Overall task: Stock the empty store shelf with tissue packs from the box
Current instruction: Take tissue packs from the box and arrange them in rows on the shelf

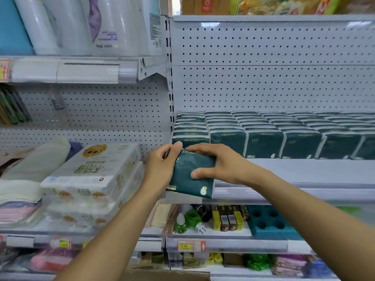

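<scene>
i hold one dark green tissue pack (190, 175) in both my hands. my left hand (160, 169) wraps around its left side, with my thumb up on the top edge. my right hand (219, 163) comes over the top, with fingers curled on the top edge and my thumb pressed on the front. so both hands are closed on the pack.

the pack is in front of the shelf (294, 171), at its left end. it tips a bit, with the top leaning away from me. just past my fingers stand the rows of packs (263, 136) that are already there. they fill the back of the shelf. the front strip to the right of my right hand is bare.

i think the job is well along, and this pack goes in front of the left row. to do it well, i should stand the pack up straight first. then i should slide it back until it touches the pack behind it. i should keep its face the same way as the others. i must not squeeze hard, because the pack looks soft and can get bent. i should let go only when it stands by itself.

the box (166, 276) is low down, between my arms, and i see only its edge.
</scene>
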Demonstrator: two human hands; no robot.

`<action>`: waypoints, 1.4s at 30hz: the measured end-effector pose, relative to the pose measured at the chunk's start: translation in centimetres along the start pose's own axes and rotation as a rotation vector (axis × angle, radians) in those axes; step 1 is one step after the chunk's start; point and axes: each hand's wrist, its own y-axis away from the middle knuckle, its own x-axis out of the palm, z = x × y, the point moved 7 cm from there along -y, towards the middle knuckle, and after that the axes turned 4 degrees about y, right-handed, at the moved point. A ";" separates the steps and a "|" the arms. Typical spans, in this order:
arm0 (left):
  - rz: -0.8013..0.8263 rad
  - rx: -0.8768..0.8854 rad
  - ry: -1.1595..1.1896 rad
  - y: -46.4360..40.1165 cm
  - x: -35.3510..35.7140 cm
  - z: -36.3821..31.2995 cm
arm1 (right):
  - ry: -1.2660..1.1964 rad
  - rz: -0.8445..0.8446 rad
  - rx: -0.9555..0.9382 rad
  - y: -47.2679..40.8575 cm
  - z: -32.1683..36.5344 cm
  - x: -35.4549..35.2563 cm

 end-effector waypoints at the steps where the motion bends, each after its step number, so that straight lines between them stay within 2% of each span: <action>1: -0.018 0.016 0.012 0.0 0.5 -0.1 | 0.013 -0.031 -0.013 0.3 -0.2 -0.2; 5: -0.047 0.052 0.051 -0.2 1.8 0.3 | 0.050 -0.224 -0.026 2.2 -2.1 -2.6; 8: -0.069 0.096 -0.106 -1.2 1.5 0.9 | 0.165 -0.360 0.025 3.8 -4.7 -5.7; 11: -0.036 0.141 -0.383 -2.5 1.6 2.2 | 0.325 -0.377 0.099 4.5 -7.9 -7.6; 14: 0.079 0.119 -0.587 -3.7 2.7 3.7 | 0.580 -0.404 0.111 4.2 -9.5 -7.7; 17: 0.174 0.067 -0.645 -4.7 3.6 4.9 | 0.850 -0.473 -0.003 3.3 -9.3 -6.7; 20: 0.190 0.047 -0.628 -5.3 4.1 5.3 | 0.985 -0.491 -0.074 2.2 -9.5 -5.7; 31: 0.131 0.139 -0.660 -5.7 4.4 5.1 | 0.990 -0.462 -0.068 -0.5 -11.4 -5.9; 42: 0.128 0.147 -0.788 -5.4 4.1 5.0 | 1.011 -0.477 0.037 -0.1 -10.1 -5.6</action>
